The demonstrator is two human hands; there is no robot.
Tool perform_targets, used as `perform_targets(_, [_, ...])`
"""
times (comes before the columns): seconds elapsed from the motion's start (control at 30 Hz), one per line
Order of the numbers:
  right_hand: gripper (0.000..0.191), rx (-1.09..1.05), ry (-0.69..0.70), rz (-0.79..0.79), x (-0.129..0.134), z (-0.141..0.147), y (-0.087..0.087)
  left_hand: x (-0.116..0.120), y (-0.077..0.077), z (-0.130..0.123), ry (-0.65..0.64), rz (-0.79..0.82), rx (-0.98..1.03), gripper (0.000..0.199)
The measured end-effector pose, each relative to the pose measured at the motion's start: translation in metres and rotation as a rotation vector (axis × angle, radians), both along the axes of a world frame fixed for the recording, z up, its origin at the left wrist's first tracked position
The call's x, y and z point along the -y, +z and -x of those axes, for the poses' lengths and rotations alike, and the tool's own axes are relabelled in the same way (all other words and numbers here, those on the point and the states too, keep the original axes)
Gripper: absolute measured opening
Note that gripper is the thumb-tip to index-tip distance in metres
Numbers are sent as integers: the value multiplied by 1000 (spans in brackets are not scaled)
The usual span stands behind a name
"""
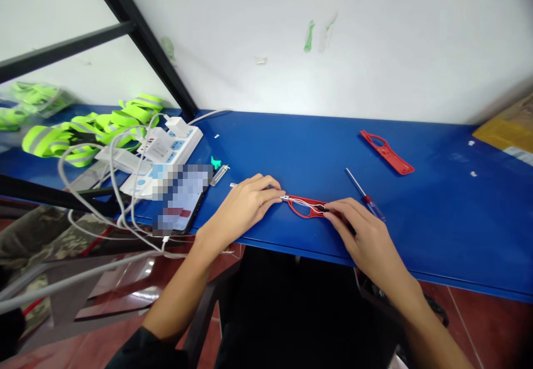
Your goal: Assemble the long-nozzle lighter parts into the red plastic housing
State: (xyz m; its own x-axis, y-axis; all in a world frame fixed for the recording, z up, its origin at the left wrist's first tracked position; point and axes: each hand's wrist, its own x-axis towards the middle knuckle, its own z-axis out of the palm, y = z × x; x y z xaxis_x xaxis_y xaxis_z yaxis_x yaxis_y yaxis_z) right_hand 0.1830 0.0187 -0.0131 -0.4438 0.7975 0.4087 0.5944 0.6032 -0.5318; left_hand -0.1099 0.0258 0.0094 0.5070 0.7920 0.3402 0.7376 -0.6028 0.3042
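Observation:
A red plastic casing half (pixel 300 208) with an oval opening lies near the front edge of the blue table. Thin white wires (pixel 307 204) run along it. At its left end my left hand (pixel 249 201) pinches a small white and silver part (pixel 285 197) between thumb and forefinger. My right hand (pixel 366 234) is closed round the other end, its fingertips at a small black piece (pixel 321 208) where the wires meet. The palm hides the rest of that end. A matching red casing half (pixel 387 153) lies apart, at the back right.
A screwdriver (pixel 360 188) lies just beyond my right hand. To the left are a phone (pixel 187 202), a power strip (pixel 187 144) with plugs and looping cables, a small metal part (pixel 220 175), a green scrap (pixel 215 162) and yellow-green reflective straps (pixel 104 124). A cardboard box (pixel 510 121) stands at right.

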Motion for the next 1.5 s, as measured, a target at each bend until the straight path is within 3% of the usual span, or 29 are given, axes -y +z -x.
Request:
perform_targets(0.2, [10, 0, 7, 22, 0, -1, -2, 2, 2, -1, -16, 53, 8, 25])
perform_targets(0.43, [25, 118, 1, -54, 1, 0, -3, 17, -5, -11, 30, 82, 130, 24])
perform_targets(0.63, [30, 208, -5, -171, 0, 3, -3, 19, 8, -22, 45, 171, -8, 30])
perform_targets(0.9, [28, 182, 15, -103, 0, 1, 1, -1, 24, -35, -102, 49, -308, 28])
perform_targets(1.1, [24, 189, 7, -109, 0, 3, 1, -2, 23, -43, -163, -112, -505, 23])
perform_targets(1.27, [24, 155, -9, -86, 1, 2, 0, -1, 18, -42, -180, -170, -504, 22])
perform_targets(1.5, [23, 153, -21, -71, 3, 2, 0, 3, 16, -39, -67, -132, -345, 26])
